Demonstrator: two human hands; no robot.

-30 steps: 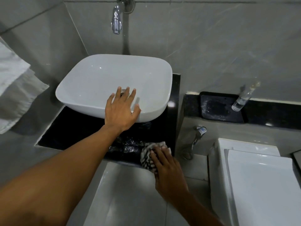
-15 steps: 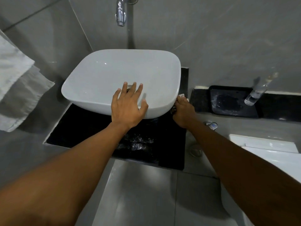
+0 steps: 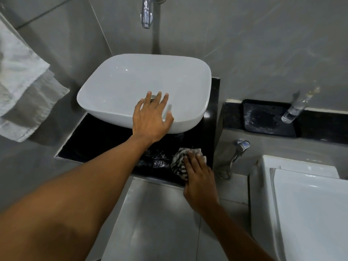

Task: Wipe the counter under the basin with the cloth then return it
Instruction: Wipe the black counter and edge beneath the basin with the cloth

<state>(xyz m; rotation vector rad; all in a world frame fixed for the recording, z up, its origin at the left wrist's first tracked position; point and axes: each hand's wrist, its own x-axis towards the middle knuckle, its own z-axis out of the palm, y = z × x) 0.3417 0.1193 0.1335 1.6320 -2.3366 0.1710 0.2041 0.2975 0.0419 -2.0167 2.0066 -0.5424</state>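
A white basin (image 3: 131,81) stands on a black counter (image 3: 98,140). My left hand (image 3: 150,119) rests flat on the basin's front rim, fingers spread over the edge. My right hand (image 3: 197,178) presses a striped black-and-white cloth (image 3: 178,162) onto the counter's front right part, near the edge. The cloth is bunched under my fingers. The counter left of the cloth glistens wet.
A chrome tap (image 3: 146,14) hangs from the wall above the basin. Grey towels (image 3: 20,87) hang at the left. A black ledge (image 3: 267,119) with a clear bottle (image 3: 295,108) lies to the right. A spray hose (image 3: 237,151) and white toilet (image 3: 305,204) stand at right.
My right hand came back with the cloth from the basin's right side to the counter's front right part. My left hand stayed on the basin rim.
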